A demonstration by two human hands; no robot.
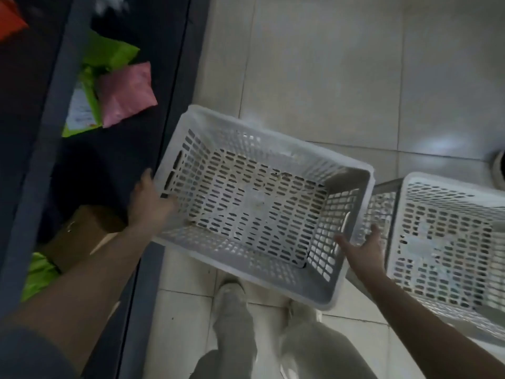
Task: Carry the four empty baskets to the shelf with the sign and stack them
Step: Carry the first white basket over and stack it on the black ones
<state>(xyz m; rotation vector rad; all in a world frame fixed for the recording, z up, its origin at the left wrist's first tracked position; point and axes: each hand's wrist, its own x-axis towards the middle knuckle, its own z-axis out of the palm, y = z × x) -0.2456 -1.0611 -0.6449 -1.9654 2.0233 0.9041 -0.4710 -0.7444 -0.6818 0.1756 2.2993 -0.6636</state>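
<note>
An empty white perforated basket hangs tilted over the tiled floor in the middle of the head view. My left hand grips its left short rim, fingers inside the wall. At the basket's right end my right hand is spread, fingers apart, touching or just off the wall; I cannot tell if it grips. A second empty white basket sits to the right, partly cut off by the frame edge. A dark frame shows between the two baskets.
A dark shelf runs along the left, holding green and pink parcels and a brown cardboard box. Pale floor tiles stretch ahead. My legs and shoes are below the basket.
</note>
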